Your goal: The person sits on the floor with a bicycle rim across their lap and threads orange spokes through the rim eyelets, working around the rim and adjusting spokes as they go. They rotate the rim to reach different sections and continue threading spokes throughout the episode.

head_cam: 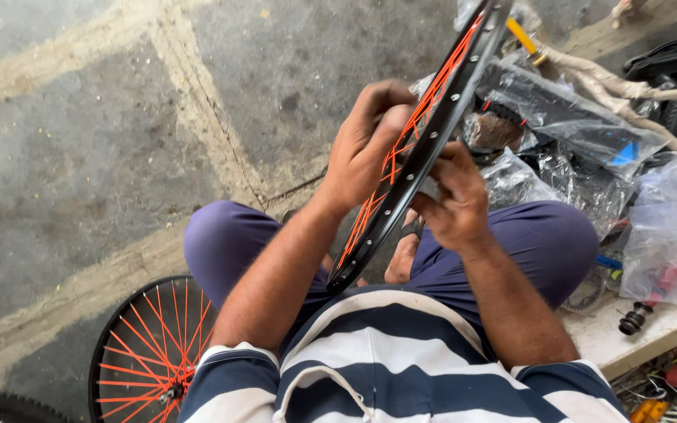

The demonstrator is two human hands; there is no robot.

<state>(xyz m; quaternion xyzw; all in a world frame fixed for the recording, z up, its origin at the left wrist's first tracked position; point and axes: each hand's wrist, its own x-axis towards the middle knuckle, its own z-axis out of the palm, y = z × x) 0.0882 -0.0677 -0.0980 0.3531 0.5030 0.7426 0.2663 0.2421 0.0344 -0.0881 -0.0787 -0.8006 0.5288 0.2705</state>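
L hand [366, 149] closed round the spoke side of the wheel rim [425, 149], fingers curled in among the orange spokes [385, 176], pinching one near where it meets the rim. R hand [452, 200] clamped on the rim's outer edge from the other side, thumb on top, fingers wrapped under; looks like a small grey bit sits under the thumb, can't tell what.

Rim is held up in front of the chest, above the lap, between both knees (purple trousers). Seen edge-on: long axis runs diagonal, low end near the belly at bottom centre, high end up and away to the top right, out of frame. Spoke holes face the R hand.

Doing it well, imo: keep R grip firm so the rim doesn't twist, work one spoke at a time w/ L fingertips, keep the rim edge-on for sight.

Around: second wheel [150, 352] w/ orange spokes flat on the concrete floor [80, 141] at lower left; plastic bags [589, 149] w/ parts piled right.
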